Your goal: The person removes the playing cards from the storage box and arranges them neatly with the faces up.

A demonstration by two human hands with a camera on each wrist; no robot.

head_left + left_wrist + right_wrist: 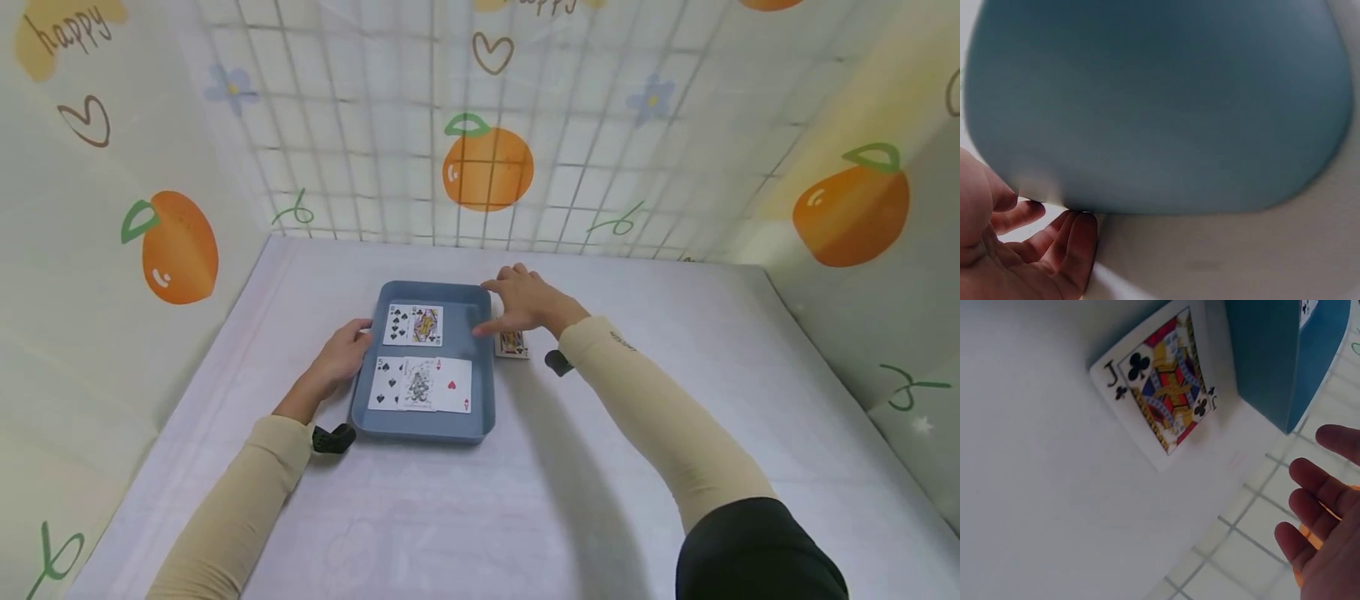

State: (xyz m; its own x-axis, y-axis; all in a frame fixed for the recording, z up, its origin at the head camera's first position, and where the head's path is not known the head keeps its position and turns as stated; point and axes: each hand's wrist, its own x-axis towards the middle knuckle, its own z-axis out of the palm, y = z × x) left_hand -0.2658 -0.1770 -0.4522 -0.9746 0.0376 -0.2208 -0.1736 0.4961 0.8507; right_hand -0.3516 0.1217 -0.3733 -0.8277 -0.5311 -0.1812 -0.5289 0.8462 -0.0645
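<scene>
My sleeves (pixel 236 510) are beige, my tray (pixel 423 427) plain grey-blue. Towards its near edge, on white: the five (pixel 385 385) has black spades, the joker (pixel 418 385) grey-black drawing, the ace (pixel 454 386) red hearts. Beside its right edge, my jack (pixel 1169 381) mixes red, yellow, blue, black.

Above the pale surface (pixel 420 517) at bottom centre, a whitish backdrop (pixel 67 275) bears an orange fruit print (pixel 487 169) at upper centre, a blue flower print (pixel 232 88) at upper left and grey grid lines (pixel 432 100) across the top.
</scene>
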